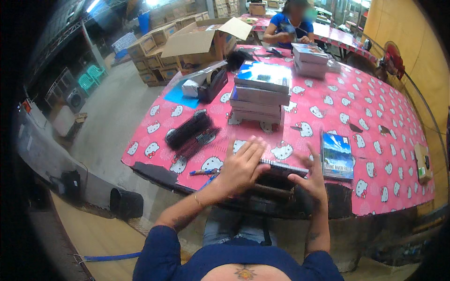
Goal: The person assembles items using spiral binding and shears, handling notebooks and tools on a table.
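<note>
At the table's front edge lies a spiral-bound book or pad point(286, 166), its white bound edge with a row of coil loops toward me. Its top face is hard to make out against the pink cloth. My left hand point(246, 161) rests over its left end, fingers stretched out and close together. Around the right end hovers my right hand point(311, 175), thumb and fingers apart, slightly blurred; whether it touches is unclear. Right of it lies a notebook point(336, 157) with a blue landscape cover. Beyond my hands stands a stack of similar books point(260, 100).
Loose black binding coils point(192, 131) lie left, with a blue-handled tool point(204, 172) nearer me. Behind them are a black holder point(213, 86) and an open carton point(201, 47). Another book stack point(310, 61) stands near a seated person in blue point(288, 28). A fan point(393, 60) stands right.
</note>
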{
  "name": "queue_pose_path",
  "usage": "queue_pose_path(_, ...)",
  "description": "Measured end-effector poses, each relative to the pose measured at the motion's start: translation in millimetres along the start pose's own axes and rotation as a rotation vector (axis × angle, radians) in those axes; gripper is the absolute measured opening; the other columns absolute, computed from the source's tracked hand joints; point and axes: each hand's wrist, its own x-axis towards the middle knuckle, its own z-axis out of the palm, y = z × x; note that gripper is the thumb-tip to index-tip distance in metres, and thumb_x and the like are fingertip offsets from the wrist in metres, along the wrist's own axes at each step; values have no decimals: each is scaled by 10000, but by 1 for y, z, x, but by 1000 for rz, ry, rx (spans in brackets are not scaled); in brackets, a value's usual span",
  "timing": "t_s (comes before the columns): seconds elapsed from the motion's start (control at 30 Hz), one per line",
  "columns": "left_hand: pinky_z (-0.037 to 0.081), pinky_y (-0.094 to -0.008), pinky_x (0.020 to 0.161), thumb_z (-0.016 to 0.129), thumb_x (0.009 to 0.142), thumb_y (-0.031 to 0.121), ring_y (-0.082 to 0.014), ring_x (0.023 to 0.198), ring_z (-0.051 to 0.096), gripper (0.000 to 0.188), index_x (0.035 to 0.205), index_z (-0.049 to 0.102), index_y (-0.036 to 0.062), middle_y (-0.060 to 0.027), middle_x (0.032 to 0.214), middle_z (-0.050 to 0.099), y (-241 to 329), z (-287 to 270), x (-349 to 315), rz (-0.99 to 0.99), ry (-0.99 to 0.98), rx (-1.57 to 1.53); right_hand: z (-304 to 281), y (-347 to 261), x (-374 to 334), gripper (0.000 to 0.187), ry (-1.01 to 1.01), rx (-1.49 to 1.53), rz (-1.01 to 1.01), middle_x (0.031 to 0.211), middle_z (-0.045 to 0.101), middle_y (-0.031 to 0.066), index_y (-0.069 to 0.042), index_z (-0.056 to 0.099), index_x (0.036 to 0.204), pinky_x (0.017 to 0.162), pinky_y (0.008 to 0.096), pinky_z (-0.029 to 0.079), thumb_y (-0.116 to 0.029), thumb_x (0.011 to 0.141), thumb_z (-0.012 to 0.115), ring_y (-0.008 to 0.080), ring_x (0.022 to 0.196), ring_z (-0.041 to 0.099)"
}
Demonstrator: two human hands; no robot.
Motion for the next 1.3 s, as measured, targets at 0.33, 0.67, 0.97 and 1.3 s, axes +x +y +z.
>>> queue_pose_path(0.33,80,-605,1189,531,911,604,-420,1493,193,913,1496,316,-62,-252,1589,253,-3,102,-83,213,116,128,52,19,-13,208,-41,500,316,917,721,54,0,696,1026,768,251,529,-34,837,775,97,850,658)
queue_pose_path(0.67,67,-634,1173,468,923,634,-421,1514,114,948,1510,258,-80,-290,1606,164,-10,70,-43,215,303,249,61,13,-17,283,-49,404,233,907,705,34,-18,658,1045,761,260,528,-99,822,814,93,833,644)
queue_pose_path(0.97,75,-595,1194,460,926,633,-361,1521,145,910,1512,301,-44,-257,1599,226,-3,69,-41,200,227,251,35,13,-14,305,-402,423,213,1048,699,69,1,635,1247,836,300,505,-69,951,639,114,922,605)
queue_pose_path(1.3,9,-597,1192,403,959,628,-397,1526,70,919,1523,223,-74,-284,1613,140,-3,80,-33,320,204,245,39,27,-19,349,-351,362,176,1062,699,158,-3,618,1256,823,322,513,-40,909,624,173,933,653)
